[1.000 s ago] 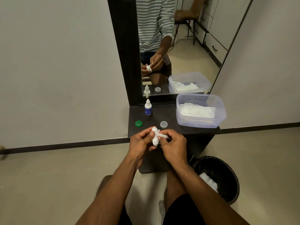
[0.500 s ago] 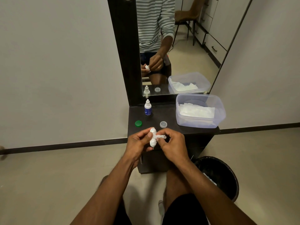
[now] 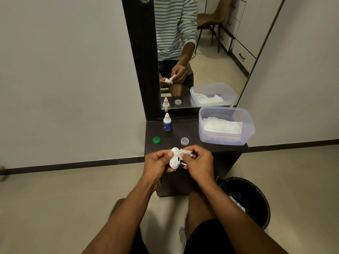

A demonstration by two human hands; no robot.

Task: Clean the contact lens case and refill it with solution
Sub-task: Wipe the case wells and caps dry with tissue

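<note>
- Since a second ago, both hands have turned the white contact lens case (image 3: 174,159) a little, so its two round wells now face the camera more plainly, and the tissue has shifted toward the far well.
- Left hand (image 3: 157,165) grips the case from the left, its fingers curled round the edge and the thumb lying against the case's side.
- Right hand (image 3: 199,162) pinches a twisted piece of white tissue (image 3: 186,153), which touches the case at its far well; the fingers are curled tight on the tissue.
- Case and hands are held in the air just in front of the near edge of the dark vanity top (image 3: 192,129).
- On that top stand a small solution bottle (image 3: 167,122) with a blue label, upright near the mirror (image 3: 201,52), a green cap (image 3: 156,140) to the left and a clear cap (image 3: 184,141) near the middle, well apart from each other.
- A clear plastic tub (image 3: 227,138) holding white tissues sits at the right side of the top.
- A black bin (image 3: 256,202) stands on the floor to the right, below the top, with white scraps inside.
</note>
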